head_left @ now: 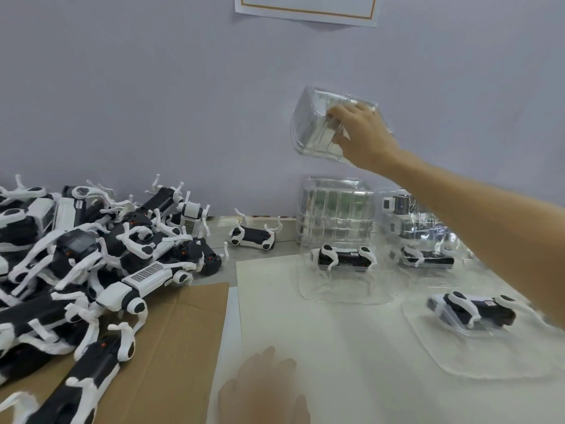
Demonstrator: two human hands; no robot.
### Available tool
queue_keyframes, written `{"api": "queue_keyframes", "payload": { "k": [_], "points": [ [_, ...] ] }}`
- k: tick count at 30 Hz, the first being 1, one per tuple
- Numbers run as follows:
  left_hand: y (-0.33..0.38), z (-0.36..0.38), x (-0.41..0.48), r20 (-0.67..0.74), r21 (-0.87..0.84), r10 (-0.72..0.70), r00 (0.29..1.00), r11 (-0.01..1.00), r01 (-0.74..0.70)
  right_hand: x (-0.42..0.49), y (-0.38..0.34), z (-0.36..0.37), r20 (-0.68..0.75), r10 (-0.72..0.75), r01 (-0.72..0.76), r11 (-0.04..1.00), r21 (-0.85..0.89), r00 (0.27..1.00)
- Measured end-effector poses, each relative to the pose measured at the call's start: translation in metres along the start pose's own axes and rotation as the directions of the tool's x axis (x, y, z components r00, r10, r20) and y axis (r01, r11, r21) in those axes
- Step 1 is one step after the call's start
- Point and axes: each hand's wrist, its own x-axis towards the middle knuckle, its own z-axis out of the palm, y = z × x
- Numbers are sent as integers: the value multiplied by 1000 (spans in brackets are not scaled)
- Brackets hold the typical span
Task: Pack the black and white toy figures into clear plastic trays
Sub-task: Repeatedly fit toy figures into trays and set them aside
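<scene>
The right hand [363,136] is up in the air by the wall. Its fingers are curled round the edge of an empty clear tray [312,133] and hold it tight. The tray is tipped on its side.

Just under it, a stack of empty trays [334,209] stands on the table against the wall. In front of the stack lies the middle tray [345,290]. One black and white toy [344,259] lies in it.

To the right, partly behind the arm, is the far tray [440,240] with a second toy [426,260] in it. Closer to me is the near tray [477,362]. A third toy [474,310] lies in it, a bit tilted. Behind the far tray there is more clear plastic with something black and white inside, but I cannot tell how many.

On the left, a big pile of toys [91,255] lies all mixed up, partly on brown cardboard [177,338]. One loose toy [252,238] lies by the wall, between the pile and the stack, with its legs up.

The left hand [266,390] is low at the front, over the white sheet [321,332]. It is blurry. Its fingers look straight and apart, and there is nothing in it.
</scene>
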Motion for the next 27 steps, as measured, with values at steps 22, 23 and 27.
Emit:
{"api": "queue_keyframes", "payload": {
  "k": [22,23,27],
  "points": [
    [5,-59,-5,163,-968,-142,976,171,186,-191,-134,-95,460,53,-396,603,692,886],
    [5,-59,-6,164,-971,-159,974,149,187,-197,-137,-90,470,45,-405,584,703,882],
    [3,-58,-6,148,-978,-149,978,124,167,-206,-150,-79,437,37,-377,578,724,898]
  ]
}}
